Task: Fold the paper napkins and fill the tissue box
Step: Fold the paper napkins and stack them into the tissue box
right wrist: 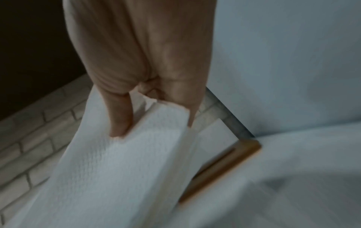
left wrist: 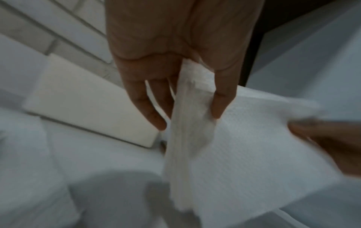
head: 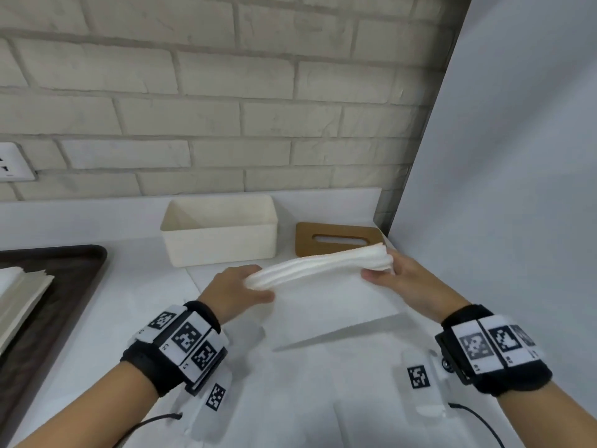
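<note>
Folded napkin (head: 318,265) held above the counter, long axis left to right, left hand (head: 237,291) and right hand (head: 399,274) each pinching one end. Open tissue box (head: 219,232) lies just beyond, nearer the left hand

The folded napkins (head: 318,265) stretch between the fingers (head: 258,294) of the left hand (head: 232,291) and those of the right hand (head: 399,274), with the box (head: 219,232) beyond the left fingers and the lid (head: 336,239) just behind the right fingers.
</note>
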A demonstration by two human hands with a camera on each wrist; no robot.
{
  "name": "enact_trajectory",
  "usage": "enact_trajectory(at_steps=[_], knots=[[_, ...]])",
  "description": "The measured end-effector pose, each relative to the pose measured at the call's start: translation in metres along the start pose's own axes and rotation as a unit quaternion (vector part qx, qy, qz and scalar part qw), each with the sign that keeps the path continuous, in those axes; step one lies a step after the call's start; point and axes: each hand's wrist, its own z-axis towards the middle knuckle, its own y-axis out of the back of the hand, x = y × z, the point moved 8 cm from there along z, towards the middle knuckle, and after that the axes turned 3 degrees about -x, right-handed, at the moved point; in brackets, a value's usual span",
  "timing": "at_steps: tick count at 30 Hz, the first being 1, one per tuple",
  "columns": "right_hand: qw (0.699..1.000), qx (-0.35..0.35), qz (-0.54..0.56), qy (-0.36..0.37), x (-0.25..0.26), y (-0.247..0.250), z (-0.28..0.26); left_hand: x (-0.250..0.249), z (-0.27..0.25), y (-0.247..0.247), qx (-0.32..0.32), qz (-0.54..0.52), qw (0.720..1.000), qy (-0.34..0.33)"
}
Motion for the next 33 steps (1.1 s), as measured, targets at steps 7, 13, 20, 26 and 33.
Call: enact_trajectory(at_steps=[7,13,20,26,33], knots=[[0.994,0.010,0.064,-0.083,-0.050,-0.030,0.003,0.036,0.006,-0.010,-0.042,-0.262,0.963,0.052],[0.988,-0.002,0.068,-0.136,-0.074,-0.027,0.006,0.052,0.016,-0.022,0.010,-0.303,0.950,0.067],[0.993,0.025,0.055,-0.098,-0.060,-0.039,0.009,0.051,0.022,-0.032,0.008,-0.286,0.956,0.067],[0.988,-0.123,0.092,-0.012,-0.032,-0.016,0.008,0.047,0.029,-0.016,-0.081,-0.362,0.927,0.057],[0.983,-0.024,0.127,-0.128,-0.073,-0.029,0.003,0.071,0.032,-0.042,-0.005,-0.314,0.942,0.115]])
